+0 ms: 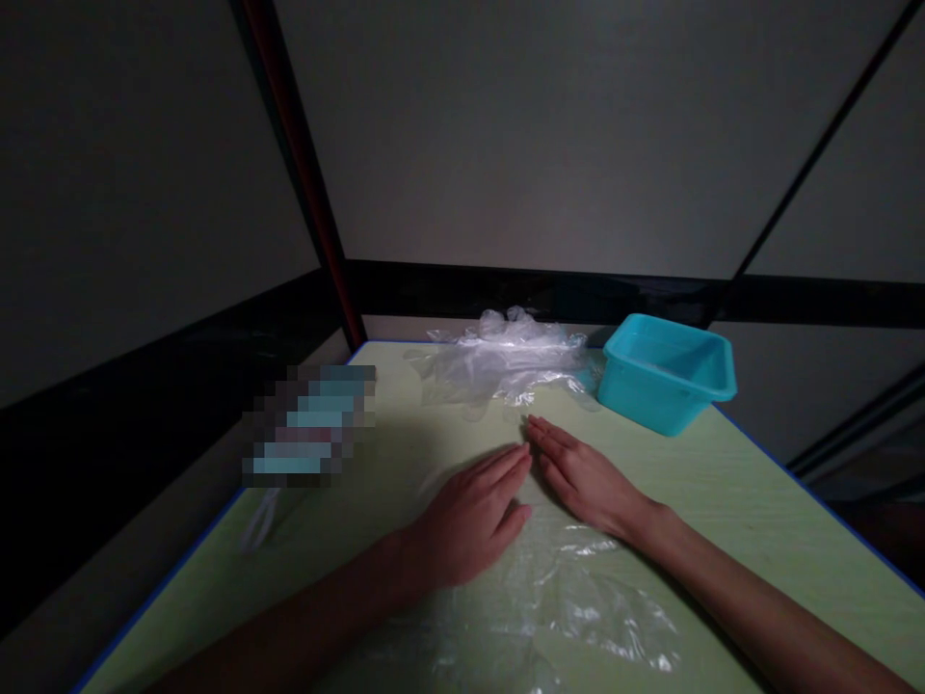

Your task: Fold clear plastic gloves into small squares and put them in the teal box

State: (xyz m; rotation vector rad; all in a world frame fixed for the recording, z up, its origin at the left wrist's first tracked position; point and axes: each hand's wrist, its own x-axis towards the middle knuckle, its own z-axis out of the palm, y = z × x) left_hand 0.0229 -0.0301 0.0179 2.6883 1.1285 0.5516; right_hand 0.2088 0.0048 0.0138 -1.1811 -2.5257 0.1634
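Note:
A thin see-through plastic glove [607, 607] is spread on the pale green table below my hands, its lower part running to the bottom of the view. My left hand [473, 516] lies palm down at the glove's upper edge, fingers stretched out to the right and thumb apart. Just right of it, my right hand [578, 472] rests on its side edge with straight fingers pointing up and left. The fingertips of both hands nearly meet. Neither hand grips anything. Behind them is a crumpled heap of see-through plastic gloves [506, 357].
A turquoise plastic basin [665, 376] stands at the back right of the table [723, 511]. On the left lies a blurred-out flat object [310, 424] with a pale strap loop [260, 520]. Walls [535, 145] rise close behind and to the left.

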